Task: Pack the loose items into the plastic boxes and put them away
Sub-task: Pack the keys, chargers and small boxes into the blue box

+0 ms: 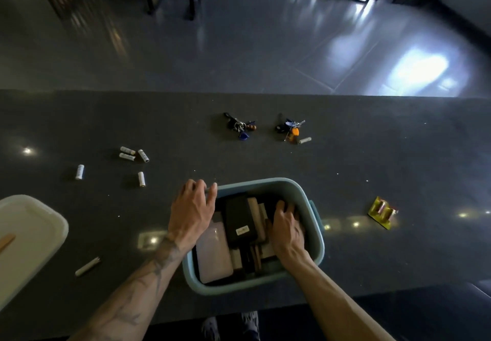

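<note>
Hands are working at the pale blue plastic box (265, 182).
Left grip (192, 208) is clasping its rim; right grip (287, 227) is lying blurred on dark flat cases (239, 221), state untellable.

The box (319, 245) is pale blue, the case (239, 221) black, the batteries (79, 172) white (counter (372, 154): dark, speckled).
</note>
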A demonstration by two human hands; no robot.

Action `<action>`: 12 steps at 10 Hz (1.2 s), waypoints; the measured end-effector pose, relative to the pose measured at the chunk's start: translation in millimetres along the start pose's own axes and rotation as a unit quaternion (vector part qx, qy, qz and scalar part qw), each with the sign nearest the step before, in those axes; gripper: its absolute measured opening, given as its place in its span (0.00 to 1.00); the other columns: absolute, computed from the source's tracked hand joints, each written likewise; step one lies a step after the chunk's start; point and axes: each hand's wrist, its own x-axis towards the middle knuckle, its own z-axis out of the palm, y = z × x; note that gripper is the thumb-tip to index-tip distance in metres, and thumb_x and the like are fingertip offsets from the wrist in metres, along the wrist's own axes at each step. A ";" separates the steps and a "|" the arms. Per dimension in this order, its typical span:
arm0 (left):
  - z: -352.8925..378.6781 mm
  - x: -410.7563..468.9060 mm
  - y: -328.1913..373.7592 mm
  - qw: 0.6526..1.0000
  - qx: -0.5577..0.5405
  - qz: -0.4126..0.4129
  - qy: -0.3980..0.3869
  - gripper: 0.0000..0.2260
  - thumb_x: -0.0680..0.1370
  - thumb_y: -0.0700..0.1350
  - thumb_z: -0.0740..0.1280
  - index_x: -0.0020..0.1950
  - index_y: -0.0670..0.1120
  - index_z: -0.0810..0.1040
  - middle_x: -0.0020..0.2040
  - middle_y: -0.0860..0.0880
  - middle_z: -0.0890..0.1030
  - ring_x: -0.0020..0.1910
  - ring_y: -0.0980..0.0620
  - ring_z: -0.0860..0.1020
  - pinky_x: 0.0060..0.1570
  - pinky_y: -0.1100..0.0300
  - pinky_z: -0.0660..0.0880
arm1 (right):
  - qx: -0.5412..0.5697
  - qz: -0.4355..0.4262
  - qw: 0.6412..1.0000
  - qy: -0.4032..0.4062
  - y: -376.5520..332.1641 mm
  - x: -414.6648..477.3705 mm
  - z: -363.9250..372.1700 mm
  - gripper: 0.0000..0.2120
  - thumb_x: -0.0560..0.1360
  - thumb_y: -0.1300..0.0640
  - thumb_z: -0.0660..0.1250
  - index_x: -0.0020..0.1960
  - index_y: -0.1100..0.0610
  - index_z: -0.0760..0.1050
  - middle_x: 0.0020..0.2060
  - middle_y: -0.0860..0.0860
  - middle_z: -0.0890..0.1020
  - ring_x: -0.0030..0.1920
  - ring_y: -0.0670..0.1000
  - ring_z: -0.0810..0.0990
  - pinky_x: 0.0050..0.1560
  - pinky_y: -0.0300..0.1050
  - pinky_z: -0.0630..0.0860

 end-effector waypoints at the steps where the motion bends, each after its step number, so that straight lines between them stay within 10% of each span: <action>1: 0.8 3.6 -1.1 1.000 0.000 0.002 0.007 0.19 0.84 0.59 0.53 0.53 0.45 0.73 0.49 0.45 0.76 0.47 0.44 0.75 0.46 0.49 0.74 | -0.038 -0.009 0.999 0.022 -1.3 -0.2 4.7 0.21 0.81 0.59 0.60 0.72 0.57 0.62 0.68 0.57 0.66 0.66 0.58 0.70 0.60 0.54 0.75; 3: -1.8 10.2 -4.6 0.993 0.079 0.052 -0.076 0.20 0.82 0.53 0.62 0.71 0.46 0.68 0.57 0.44 0.72 0.50 0.50 0.69 0.44 0.58 0.71 | -0.008 0.018 1.000 -0.005 -0.3 -1.5 8.6 0.20 0.80 0.62 0.58 0.72 0.58 0.62 0.68 0.59 0.66 0.67 0.59 0.68 0.62 0.54 0.73; 5: 2.0 12.0 -11.2 0.991 0.093 0.080 -0.055 0.21 0.81 0.53 0.65 0.70 0.45 0.69 0.57 0.44 0.72 0.51 0.47 0.73 0.44 0.58 0.73 | 0.067 0.048 0.996 -0.018 3.3 2.5 12.2 0.14 0.82 0.60 0.53 0.67 0.59 0.64 0.64 0.58 0.69 0.60 0.61 0.74 0.57 0.53 0.74; 6: -4.2 8.5 1.4 1.000 0.010 -0.001 -0.008 0.18 0.84 0.58 0.55 0.54 0.44 0.74 0.50 0.44 0.76 0.48 0.43 0.76 0.47 0.48 0.75 | 0.111 0.039 0.993 0.002 4.1 0.6 10.5 0.12 0.83 0.57 0.48 0.61 0.56 0.66 0.57 0.55 0.73 0.56 0.59 0.75 0.54 0.52 0.72; 9: -0.9 12.0 -7.1 0.998 0.001 0.028 -0.061 0.14 0.80 0.54 0.68 0.60 0.47 0.74 0.51 0.46 0.75 0.44 0.53 0.75 0.37 0.58 0.76 | 0.217 -0.088 0.962 0.142 23.4 -21.6 -43.3 0.07 0.79 0.54 0.65 0.54 0.45 0.72 0.51 0.40 0.72 0.43 0.39 0.77 0.36 0.33 0.74; 10: 6.8 10.8 -20.7 0.992 0.014 0.082 -0.096 0.29 0.71 0.48 0.78 0.68 0.45 0.72 0.52 0.41 0.75 0.46 0.47 0.76 0.34 0.57 0.77 | 0.284 -0.047 0.932 0.221 70.1 -2.9 -75.2 0.10 0.76 0.55 0.69 0.56 0.49 0.73 0.51 0.44 0.75 0.45 0.42 0.79 0.40 0.38 0.79; 11: 14.3 13.5 -21.7 0.994 0.085 0.073 0.014 0.16 0.81 0.61 0.62 0.58 0.50 0.73 0.49 0.48 0.74 0.43 0.50 0.75 0.37 0.53 0.77 | 0.276 0.099 0.929 0.224 137.9 31.0 -89.1 0.16 0.76 0.55 0.71 0.62 0.55 0.74 0.56 0.53 0.75 0.51 0.51 0.78 0.48 0.48 0.75; 12: 19.1 12.3 -26.7 0.986 0.100 0.126 -0.030 0.25 0.72 0.49 0.78 0.64 0.45 0.72 0.51 0.44 0.73 0.45 0.47 0.75 0.36 0.52 0.78 | 0.235 0.221 0.935 0.148 202.1 59.3 -85.7 0.23 0.75 0.54 0.70 0.68 0.57 0.70 0.64 0.60 0.71 0.61 0.59 0.71 0.58 0.52 0.71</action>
